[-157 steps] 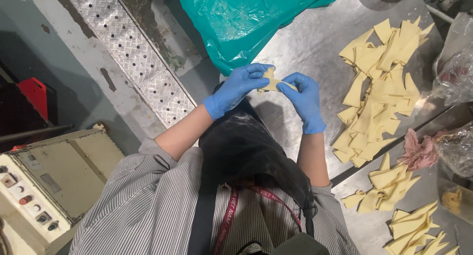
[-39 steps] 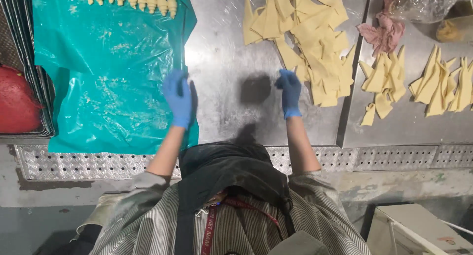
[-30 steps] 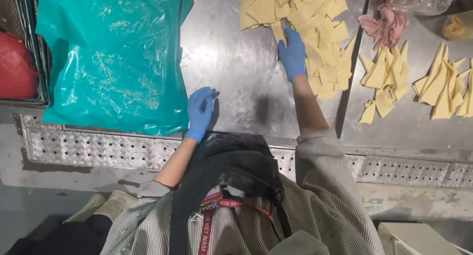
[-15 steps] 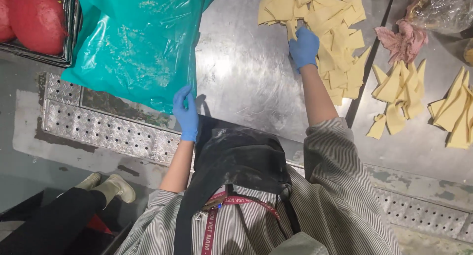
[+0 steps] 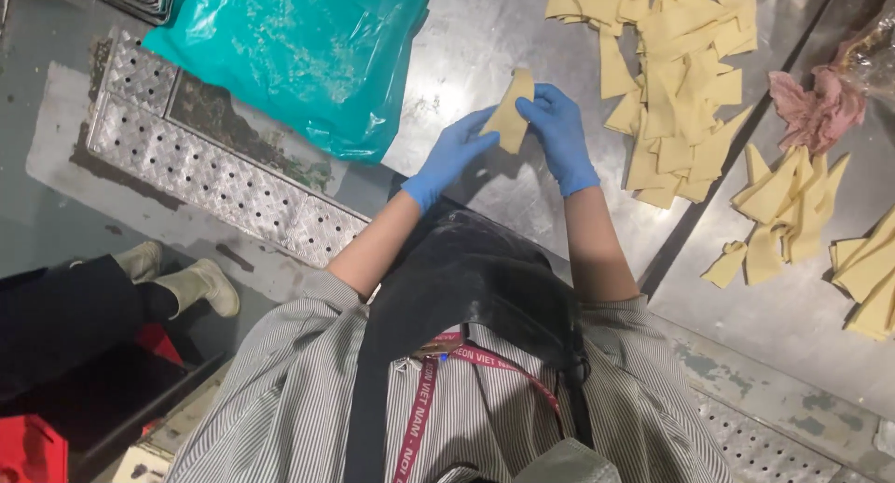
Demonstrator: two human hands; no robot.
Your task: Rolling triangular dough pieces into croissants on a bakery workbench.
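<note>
I see both gloved hands, left [image 5: 450, 157] and right [image 5: 560, 136], with fingers pinching 1 yellow dough sheet [image 5: 509, 113] above the steel bench [image 5: 466, 54], just beside the dough pile [image 5: 673, 73].

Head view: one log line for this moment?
left hand: on dough sheet | right hand: on dough sheet | dough pile: right, on steel table

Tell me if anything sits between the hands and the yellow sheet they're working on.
Nothing visible does. The left hand and right hand both grip the yellow sheet directly, above bare metal table.
</note>
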